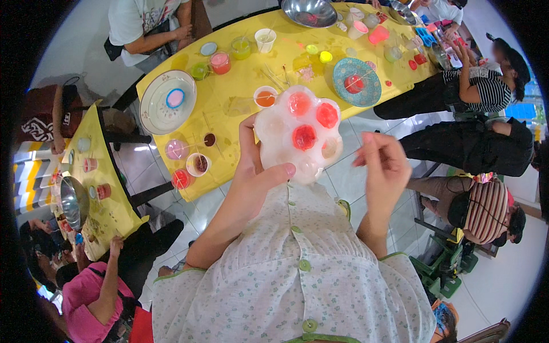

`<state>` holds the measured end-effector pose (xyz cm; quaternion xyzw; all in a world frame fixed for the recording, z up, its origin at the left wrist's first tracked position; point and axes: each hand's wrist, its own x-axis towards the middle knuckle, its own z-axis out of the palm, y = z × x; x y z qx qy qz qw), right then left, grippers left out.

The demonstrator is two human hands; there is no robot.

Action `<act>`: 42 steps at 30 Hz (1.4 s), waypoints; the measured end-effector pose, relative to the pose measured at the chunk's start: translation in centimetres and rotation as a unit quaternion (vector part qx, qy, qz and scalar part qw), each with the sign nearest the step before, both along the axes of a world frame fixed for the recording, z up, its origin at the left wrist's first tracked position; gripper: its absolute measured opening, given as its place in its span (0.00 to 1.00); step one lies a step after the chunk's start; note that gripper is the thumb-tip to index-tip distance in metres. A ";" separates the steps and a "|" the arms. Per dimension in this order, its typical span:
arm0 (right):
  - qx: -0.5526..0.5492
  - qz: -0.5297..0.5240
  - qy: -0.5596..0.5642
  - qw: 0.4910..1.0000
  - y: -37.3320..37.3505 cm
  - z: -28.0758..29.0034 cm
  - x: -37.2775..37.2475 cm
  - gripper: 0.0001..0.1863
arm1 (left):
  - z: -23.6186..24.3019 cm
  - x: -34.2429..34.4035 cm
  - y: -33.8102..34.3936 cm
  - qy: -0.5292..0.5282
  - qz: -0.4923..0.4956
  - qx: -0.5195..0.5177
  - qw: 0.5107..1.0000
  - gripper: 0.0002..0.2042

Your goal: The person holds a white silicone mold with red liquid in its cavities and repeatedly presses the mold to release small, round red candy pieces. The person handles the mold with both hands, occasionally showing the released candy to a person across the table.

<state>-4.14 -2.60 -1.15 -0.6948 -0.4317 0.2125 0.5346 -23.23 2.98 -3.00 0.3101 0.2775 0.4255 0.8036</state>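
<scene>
My left hand grips a white, flower-shaped paint palette, with the thumb over its near rim and fingers along its left side. Wet red and pink material fills several of its round wells; others look pale or almost bare. To the right of the palette and apart from it, my right hand is raised with its fingers bent and drawn together. Whether anything small is between those fingertips cannot be made out. Just beyond the palette, a white cup of orange liquid stands on the yellow-covered table.
A large white plate lies at the left, a patterned blue plate at the right. Cups of coloured liquid, including a red one, and a metal bowl stand on the table. People stand around it, and a second yellow table is at left.
</scene>
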 end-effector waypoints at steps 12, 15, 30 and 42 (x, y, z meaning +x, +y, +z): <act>0.044 0.080 -0.081 0.993 0.7 2.0 1.7 0.12 | 0.2 -0.5 -0.4 0.007 -0.033 0.036 0.999 0.34; 0.023 0.152 -0.137 0.978 1.8 3.9 0.8 0.10 | -0.2 -0.5 -0.5 0.028 -0.051 0.074 0.996 0.33; -0.078 0.250 -0.316 0.912 4.3 5.9 0.9 0.05 | -0.4 -0.9 -0.3 0.068 -0.073 0.089 0.991 0.33; -0.090 0.247 -0.320 0.910 5.3 6.0 -0.2 0.05 | 0.0 -1.0 0.2 0.041 -0.080 0.023 0.996 0.34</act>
